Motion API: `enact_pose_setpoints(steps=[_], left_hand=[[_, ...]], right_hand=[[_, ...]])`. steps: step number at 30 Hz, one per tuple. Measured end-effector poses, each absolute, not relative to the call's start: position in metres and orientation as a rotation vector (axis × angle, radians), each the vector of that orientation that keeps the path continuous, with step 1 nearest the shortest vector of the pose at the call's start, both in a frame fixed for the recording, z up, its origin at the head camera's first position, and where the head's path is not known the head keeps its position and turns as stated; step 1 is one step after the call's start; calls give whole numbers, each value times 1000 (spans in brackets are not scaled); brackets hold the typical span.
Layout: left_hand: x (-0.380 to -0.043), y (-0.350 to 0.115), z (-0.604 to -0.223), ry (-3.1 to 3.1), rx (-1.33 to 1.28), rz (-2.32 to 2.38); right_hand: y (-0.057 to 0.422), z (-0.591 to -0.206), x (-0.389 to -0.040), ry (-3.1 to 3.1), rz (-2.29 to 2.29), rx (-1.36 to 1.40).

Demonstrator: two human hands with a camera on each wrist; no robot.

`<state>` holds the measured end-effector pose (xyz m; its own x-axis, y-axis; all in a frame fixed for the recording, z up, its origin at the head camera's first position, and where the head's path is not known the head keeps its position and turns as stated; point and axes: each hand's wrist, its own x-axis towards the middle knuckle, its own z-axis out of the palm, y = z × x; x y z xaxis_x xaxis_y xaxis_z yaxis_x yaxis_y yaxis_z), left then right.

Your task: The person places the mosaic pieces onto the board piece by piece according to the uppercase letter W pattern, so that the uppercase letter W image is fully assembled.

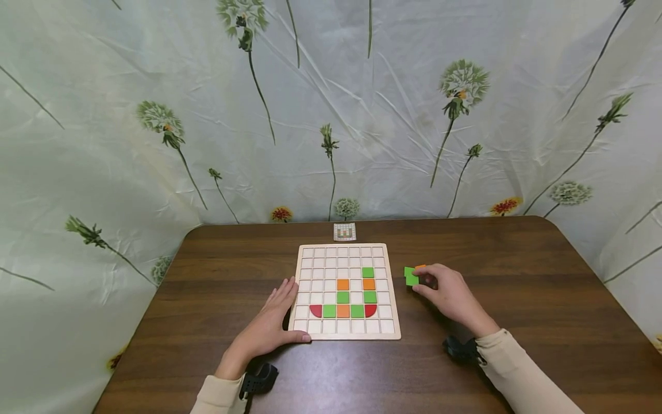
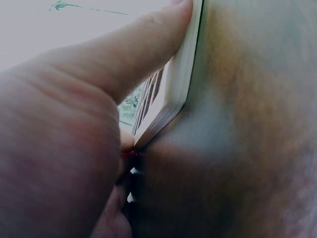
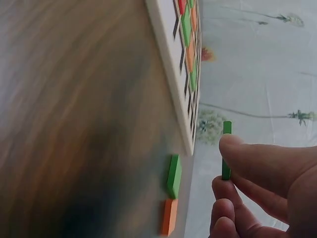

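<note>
A pale wooden grid board (image 1: 345,336) lies on the table with green, orange and red tiles set in some of its squares. My left hand (image 1: 270,321) rests at its lower left corner, fingers straight along the left side and thumb on the front edge. To the right of the board, my right hand (image 1: 455,294) pinches a small green square tile (image 3: 227,148) between thumb and fingertips, seen edge-on in the right wrist view. Under and beyond it on the table lie another green tile (image 3: 174,176) and an orange tile (image 3: 169,216), partly covered in the head view.
A small card (image 1: 344,232) with a printed grid pattern lies behind the board, near the back edge of the dark wooden table (image 1: 233,253). A fabric backdrop (image 1: 393,144) with dandelion prints hangs right behind the table.
</note>
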<state>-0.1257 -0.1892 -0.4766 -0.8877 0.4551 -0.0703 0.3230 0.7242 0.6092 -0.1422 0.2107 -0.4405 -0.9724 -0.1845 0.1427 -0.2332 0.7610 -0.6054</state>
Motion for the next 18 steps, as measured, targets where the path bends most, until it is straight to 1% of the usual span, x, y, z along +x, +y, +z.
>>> enact_pose_setpoints(steps=[10,18], left_hand=[[-126,-189,-476,2701,621,900],[-126,-189,-476,2705,619,896]], right_hand=[[182,-441,-147,-2862,1089,384],[160,-444,-148,-2830,1127,471]])
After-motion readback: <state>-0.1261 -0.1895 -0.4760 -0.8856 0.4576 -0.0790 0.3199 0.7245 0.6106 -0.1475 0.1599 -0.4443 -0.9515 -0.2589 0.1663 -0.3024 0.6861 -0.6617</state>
